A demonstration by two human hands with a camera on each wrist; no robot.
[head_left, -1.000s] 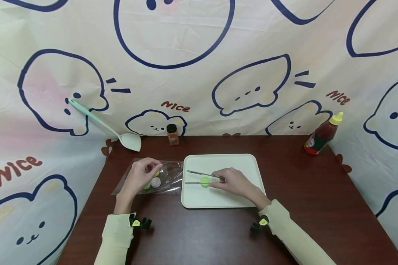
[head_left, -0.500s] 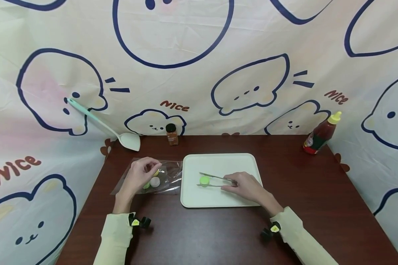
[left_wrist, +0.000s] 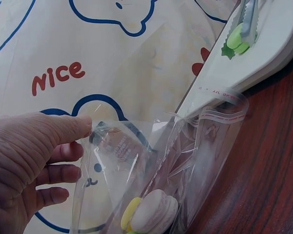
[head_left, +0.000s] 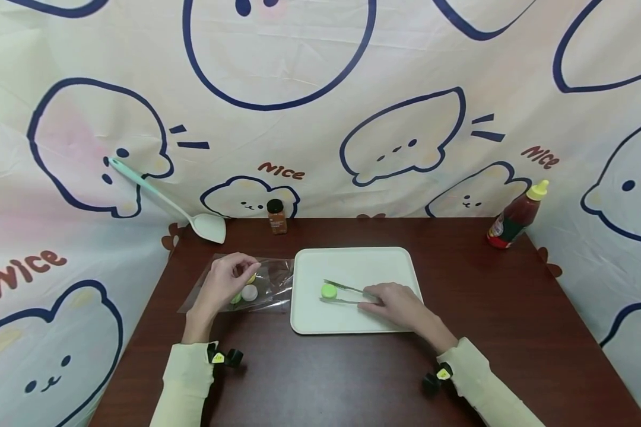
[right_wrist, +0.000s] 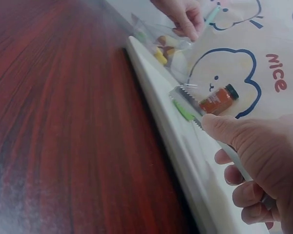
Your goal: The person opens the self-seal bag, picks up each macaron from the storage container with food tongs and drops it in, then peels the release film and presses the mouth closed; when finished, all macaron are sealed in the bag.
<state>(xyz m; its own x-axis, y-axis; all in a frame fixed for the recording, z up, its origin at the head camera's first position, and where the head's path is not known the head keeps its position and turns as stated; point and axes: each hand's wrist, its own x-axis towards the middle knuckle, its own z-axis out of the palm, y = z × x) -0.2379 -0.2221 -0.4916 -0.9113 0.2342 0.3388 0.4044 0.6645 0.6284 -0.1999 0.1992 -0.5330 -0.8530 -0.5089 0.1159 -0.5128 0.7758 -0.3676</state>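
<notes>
My left hand pinches the rim of a clear plastic bag between thumb and fingers. Inside the bag lie macarons, among them a white macaron and a yellow macaron. My right hand holds metal tongs with toothed edges low over the white tray. A green macaron sits on the tray, with one tong arm on each side of it. Whether the tongs touch it, I cannot tell.
A spatula with a pale green handle leans on the wall cloth at the back left. Beside it stands a small brown jar with a black lid. A red sauce bottle is at the back right of the dark wooden table.
My right hand has drawn back to the right with the tongs, and their tips now end near the green macaron, which stays on the tray. My left hand keeps its place.
</notes>
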